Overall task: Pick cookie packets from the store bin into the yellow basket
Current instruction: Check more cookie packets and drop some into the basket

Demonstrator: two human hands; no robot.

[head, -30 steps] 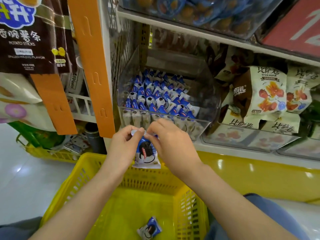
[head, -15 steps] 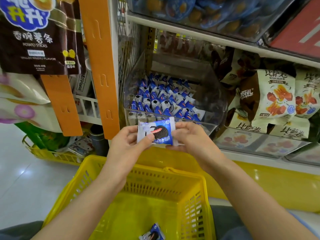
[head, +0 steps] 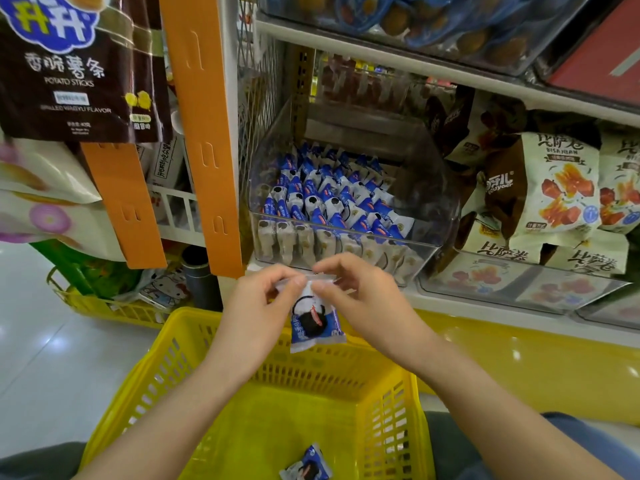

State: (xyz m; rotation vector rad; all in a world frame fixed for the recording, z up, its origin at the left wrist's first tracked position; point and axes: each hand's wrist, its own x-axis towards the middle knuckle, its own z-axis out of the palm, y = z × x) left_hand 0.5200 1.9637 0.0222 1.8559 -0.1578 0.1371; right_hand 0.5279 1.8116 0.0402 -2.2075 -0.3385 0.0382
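Head view: left hand (head: 256,306) and right hand (head: 363,299) pinching a cookie packet (head: 313,323) above the yellow basket (head: 145,375), second packet (head: 306,467) inside at 6 o'clock, store bin (head: 434,202) at 12.

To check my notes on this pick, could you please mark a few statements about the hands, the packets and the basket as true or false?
1. The left hand and the right hand both pinch the top edge of one cookie packet. True.
2. The yellow basket holds no packets. False: one loose packet lies on its floor.
3. The clear bin holds many packets in rows. True.
4. The pinched cookie packet rests inside the clear bin. False: it hangs in front of the bin, over the yellow basket.
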